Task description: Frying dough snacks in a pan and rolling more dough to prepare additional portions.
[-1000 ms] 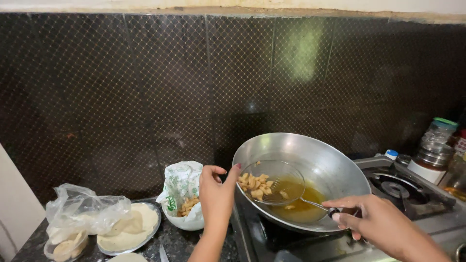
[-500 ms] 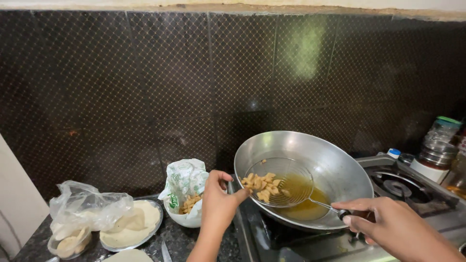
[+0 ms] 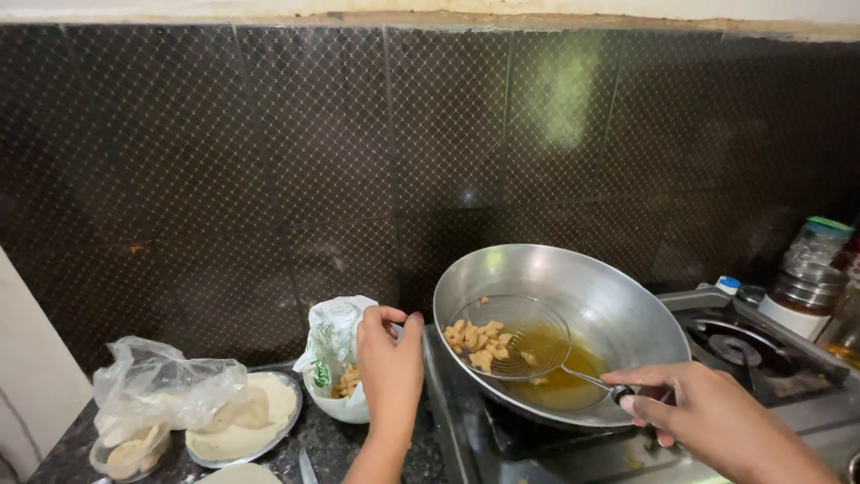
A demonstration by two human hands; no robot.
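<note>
While wok [image 3: 627, 305] stays tilted — skimmer [image 3: 511, 336] lifted slightly, pieces draining.

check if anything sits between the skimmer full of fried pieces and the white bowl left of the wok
Only the left hand, gripping the wok rim, sits between the skimmer and the white bowl. The right hand holds the skimmer's handle.

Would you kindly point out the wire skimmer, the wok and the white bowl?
wire skimmer [image 3: 515, 336]: head view, on its mesh basket.
wok [image 3: 618, 305]: head view, on its bare inner wall.
white bowl [image 3: 345, 408]: head view, on its outer front wall.
</note>
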